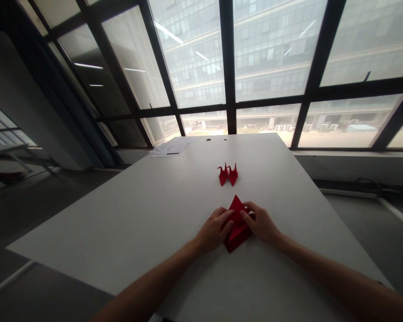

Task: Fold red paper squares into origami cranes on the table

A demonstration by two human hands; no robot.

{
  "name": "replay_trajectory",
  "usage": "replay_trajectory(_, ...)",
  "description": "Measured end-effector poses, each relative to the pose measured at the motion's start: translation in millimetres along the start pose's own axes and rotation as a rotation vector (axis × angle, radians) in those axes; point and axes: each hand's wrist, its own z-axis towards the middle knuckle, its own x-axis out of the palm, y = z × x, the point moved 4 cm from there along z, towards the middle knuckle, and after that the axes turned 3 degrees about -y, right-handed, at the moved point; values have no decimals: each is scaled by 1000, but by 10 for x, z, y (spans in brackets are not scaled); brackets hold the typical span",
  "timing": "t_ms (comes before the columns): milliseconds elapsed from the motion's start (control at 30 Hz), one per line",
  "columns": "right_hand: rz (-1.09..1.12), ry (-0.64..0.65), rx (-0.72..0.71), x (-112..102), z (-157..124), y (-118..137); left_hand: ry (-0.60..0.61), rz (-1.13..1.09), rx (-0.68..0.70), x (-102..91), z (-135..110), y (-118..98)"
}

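Observation:
A partly folded sheet of red origami paper [237,236] lies on the white table, one corner pointing away from me and one toward me. My left hand [215,229] rests along its left side, fingers laid on the paper. On the right edge, my right hand [260,222] pinches the paper between thumb and fingers. Parts of both side corners are hidden under the fingers. Beyond the sheet stand two finished red paper cranes [223,175] side by side, close together.
Loose white papers [171,146] with a dark pen [172,154] lie at the table's far left. A small dark round object [208,139] sits near the far edge of the white table [127,228]. Large framed windows rise behind it.

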Motion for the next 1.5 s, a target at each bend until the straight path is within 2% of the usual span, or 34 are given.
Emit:
replay_trajectory(100, 219, 57, 108, 12, 17, -82, 18, 53, 24, -2, -5, -2)
replay_trajectory(200, 242, 81, 89, -2, 31, -120, 14, 81, 31, -9, -9, 8)
replay_trajectory(400, -225, -42, -190, -67, -13, 36, 29, 83, 22, -13, -15, -7)
replay_trajectory(500, -438, -35, -286, -64, -43, 80, 37, 73, 34, -2, -22, -16)
replay_trajectory(633, -705, -18, -205, -61, -43, -39, 44, 108, 76, 20, -40, 9)
replay_trajectory(733, -825, 22, -125, -39, -34, -151, 107, 201, 127, 48, -62, 27)
replay_trajectory(867, -859, 37, -89, -31, -23, -176, 221, 316, 195, 78, -93, 16)
replay_trajectory(933, -842, 42, -132, -35, -26, -113, 246, 344, 202, 78, -96, 2)
replay_trajectory(1067, -774, 243, -376, 49, -96, 60, 252, 332, 229, 68, -77, -57)
replay_trajectory(1133, -748, 349, -410, 89, -133, 77, 246, 316, 236, 61, -67, -84)
replay_trajectory(1233, -725, 427, -356, 92, -135, 15, 241, 306, 234, 55, -63, -96)
replay_trajectory(1500, -821, 368, -202, -143, 48, -162, 228, 332, 181, 73, -87, -14)
